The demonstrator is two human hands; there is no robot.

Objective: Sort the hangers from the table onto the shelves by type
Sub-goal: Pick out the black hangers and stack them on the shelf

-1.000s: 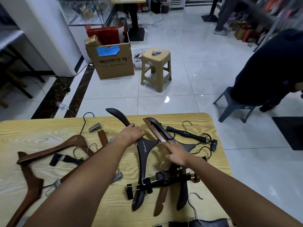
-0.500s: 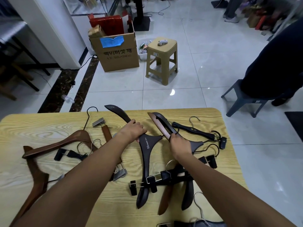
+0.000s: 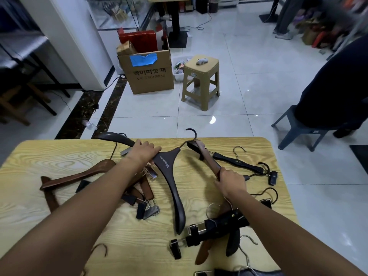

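I have my left hand [image 3: 144, 153] closed over one arm of the dark coat hanger [image 3: 171, 176], close to its neck; its black hook rises at the far edge of the counter [image 3: 49, 154] and its other arm runs back toward me. A line of small white lettering is printed on that arm near the neck, too small for me to read. My right hand [image 3: 231, 181] is wrapped round a reddish-brown hanger [image 3: 207, 158] that slants up and away from me over a second dark hanger. Just right of it lies a black clip hanger [image 3: 239, 163] with a small gold mark I cannot make out. More clip hangers [image 3: 217, 226] are piled near my right forearm, and brown wooden hangers [image 3: 79, 175] lie at the left. On the floor beyond stands a cardboard box [image 3: 148, 73] printed with large black characters, a fainter line starting "N.W" under them, and a blue patch above. A tan stool [image 3: 202, 80] stands beside it.
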